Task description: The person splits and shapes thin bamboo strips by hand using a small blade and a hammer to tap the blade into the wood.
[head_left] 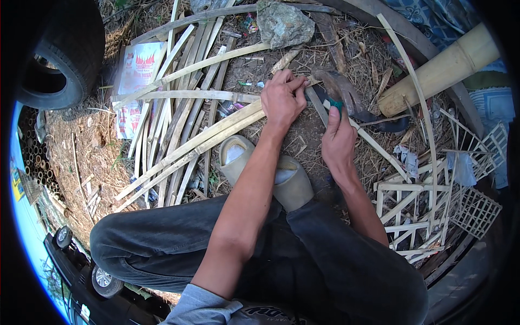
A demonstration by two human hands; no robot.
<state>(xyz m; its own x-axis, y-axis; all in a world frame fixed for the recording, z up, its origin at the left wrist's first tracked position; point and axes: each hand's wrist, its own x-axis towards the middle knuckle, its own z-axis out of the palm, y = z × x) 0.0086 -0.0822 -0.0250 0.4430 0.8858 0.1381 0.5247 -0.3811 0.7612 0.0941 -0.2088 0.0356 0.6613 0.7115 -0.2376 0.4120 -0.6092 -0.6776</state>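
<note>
My left hand (281,100) is closed on the upper end of split bamboo strips (200,142), which slant down to the left across the ground. Close on its right, my right hand (338,138) grips a knife (317,106); its grey blade points up toward the left hand, and a green piece (336,105) shows by the thumb. The right fingers are partly hidden behind the hand. Just beyond both hands lies a dark, curved, worn piece (344,92) whose kind I cannot make out. My sandalled feet (292,181) rest below the hands.
A pile of bamboo slats (179,114) lies left, with a rock (284,24) at the top. A thick bamboo pole (439,70) and lattice frames (411,211) are on the right. A tyre (67,59) stands at upper left, a parked vehicle (81,287) at lower left.
</note>
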